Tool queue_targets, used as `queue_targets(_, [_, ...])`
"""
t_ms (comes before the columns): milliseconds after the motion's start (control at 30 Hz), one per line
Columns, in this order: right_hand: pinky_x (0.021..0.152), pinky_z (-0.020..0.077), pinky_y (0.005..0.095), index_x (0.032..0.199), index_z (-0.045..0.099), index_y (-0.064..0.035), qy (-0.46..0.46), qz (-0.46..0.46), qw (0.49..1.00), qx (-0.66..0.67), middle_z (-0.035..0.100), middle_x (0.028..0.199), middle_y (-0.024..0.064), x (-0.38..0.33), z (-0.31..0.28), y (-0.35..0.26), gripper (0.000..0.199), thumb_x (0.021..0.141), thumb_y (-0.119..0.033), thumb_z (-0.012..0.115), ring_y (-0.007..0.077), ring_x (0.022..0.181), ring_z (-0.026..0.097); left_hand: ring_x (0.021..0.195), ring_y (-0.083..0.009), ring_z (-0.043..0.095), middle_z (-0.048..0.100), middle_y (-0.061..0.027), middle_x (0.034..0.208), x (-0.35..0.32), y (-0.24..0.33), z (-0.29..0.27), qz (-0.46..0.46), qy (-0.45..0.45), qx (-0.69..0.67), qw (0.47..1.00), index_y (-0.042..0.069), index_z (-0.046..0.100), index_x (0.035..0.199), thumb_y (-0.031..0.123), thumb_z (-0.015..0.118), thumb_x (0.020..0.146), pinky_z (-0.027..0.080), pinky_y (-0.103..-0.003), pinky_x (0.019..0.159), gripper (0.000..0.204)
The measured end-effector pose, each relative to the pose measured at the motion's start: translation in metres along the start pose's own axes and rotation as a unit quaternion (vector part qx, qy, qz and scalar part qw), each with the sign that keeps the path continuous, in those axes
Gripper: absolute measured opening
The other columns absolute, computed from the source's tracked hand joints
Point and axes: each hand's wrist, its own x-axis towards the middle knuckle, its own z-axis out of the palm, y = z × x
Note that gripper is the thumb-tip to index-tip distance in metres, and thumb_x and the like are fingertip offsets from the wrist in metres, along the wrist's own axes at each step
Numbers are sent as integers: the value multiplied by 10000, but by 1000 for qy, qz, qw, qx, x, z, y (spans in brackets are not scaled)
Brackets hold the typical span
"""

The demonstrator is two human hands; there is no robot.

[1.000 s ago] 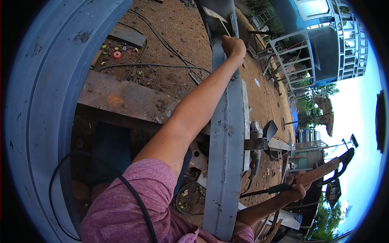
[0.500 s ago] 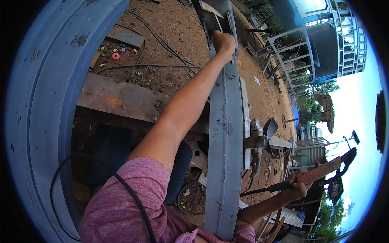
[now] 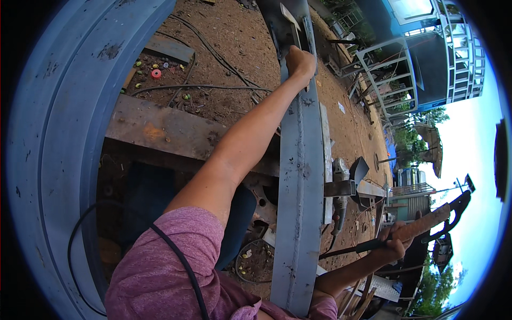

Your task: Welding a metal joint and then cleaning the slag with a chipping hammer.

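Note:
My left arm stretches away from me along a grey steel beam (image 3: 290, 213) that has a weld seam down it. At its far end, my left hand (image 3: 302, 64) is closed round the handle of a slim hammer (image 3: 289, 16) with a narrow pale head, over the beam's dark, sooty end. Off to the right, my right hand (image 3: 393, 242) grips a welding electrode holder (image 3: 424, 223) with a brown, rough-looking handle and black jaws. A dark cable (image 3: 338, 252) runs from it back behind the beam. Whether a rod sits in the jaws I cannot tell.
Large grey steel members (image 3: 58, 133) stand at the left. A rusty crosspiece (image 3: 160, 128) lies under my left arm. Beyond the beam are an angle grinder (image 3: 340, 200) and a square tube stub (image 3: 340, 188). Cables (image 3: 213, 56) trail over the dirt ground, and a black cable crosses my sleeve.
The hammer head has swung round and tilted, and my left hand has moved slightly right and down. My right hand and the electrode holder look nearly unmoved. The view has shifted a little.

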Motion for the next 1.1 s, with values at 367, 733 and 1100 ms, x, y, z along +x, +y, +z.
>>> queue_targets(367, [397,396,237,1478,285,30,52,6,999,6,453,736,108,0,-12,-1,988,523,-135,479,161,434,430,533,-270,583,571,-190,789,-3,-6,1,87,64,-20,994,-63,481,933,109,449,956,408,-395,375,176])
queue_targets(733, [315,378,247,1357,372,36,-34,75,996,-13,482,647,82,-17,15,20,599,837,-151,602,133,387,441,419,-60,365,400,35,616,-96,44,-200,105,-44,-81,990,87,409,863,188,509,1002,314,-276,359,199])
queue_targets(1100, [363,367,218,975,495,-28,-118,95,960,-235,509,642,12,-78,40,49,253,944,-220,656,64,418,436,413,-4,348,420,22,678,-196,26,-289,-10,-147,-145,978,27,537,1135,344,415,1070,311,-176,330,346])
